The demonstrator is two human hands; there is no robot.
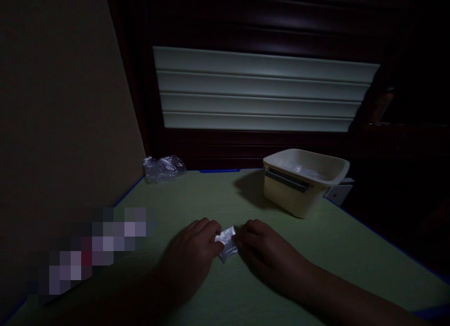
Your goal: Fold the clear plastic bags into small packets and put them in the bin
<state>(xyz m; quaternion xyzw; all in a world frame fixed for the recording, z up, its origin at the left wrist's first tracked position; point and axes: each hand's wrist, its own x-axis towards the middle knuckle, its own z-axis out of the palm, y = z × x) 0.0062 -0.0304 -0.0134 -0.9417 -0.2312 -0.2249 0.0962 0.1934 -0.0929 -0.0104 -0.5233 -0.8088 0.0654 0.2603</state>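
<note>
A small shiny clear plastic packet [228, 244] is between my two hands, just above or on the green tabletop [211, 195]. My left hand [195, 255] pinches its left edge, thumb in front and fingers behind. At its right edge, my right hand [263, 251] has its fingers closed on the packet, with the fingertips partly in shadow. What is inside the packet, if anything, is too dark to tell.
A cream bin [284, 195] with clear plastic inside stands at the back right. Crumpled clear plastic [163, 169] lies at the back left corner. A blurred-out item [101, 246] rests along the left wall. Behind the table is a slatted panel [260, 94].
</note>
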